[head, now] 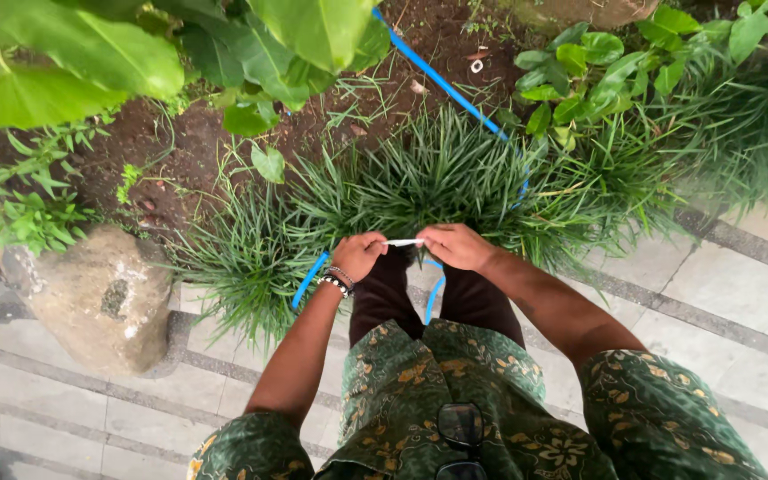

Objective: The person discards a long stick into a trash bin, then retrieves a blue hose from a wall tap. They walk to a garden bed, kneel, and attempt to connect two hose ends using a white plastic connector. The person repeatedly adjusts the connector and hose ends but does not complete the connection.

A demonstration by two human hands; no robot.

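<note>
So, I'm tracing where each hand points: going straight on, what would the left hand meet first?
The left hand points across toward the right hand; it would likely meet that hand first, along the small white strip both pinch.

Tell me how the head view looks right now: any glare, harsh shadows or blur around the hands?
Head view: soft, even daylight, no glare and no hard shadows; the left hand and right hand are fairly sharp, pinching a small white strip between them; the big leaves at top left are close and slightly soft; edges bend a little from the wide lens.
</note>
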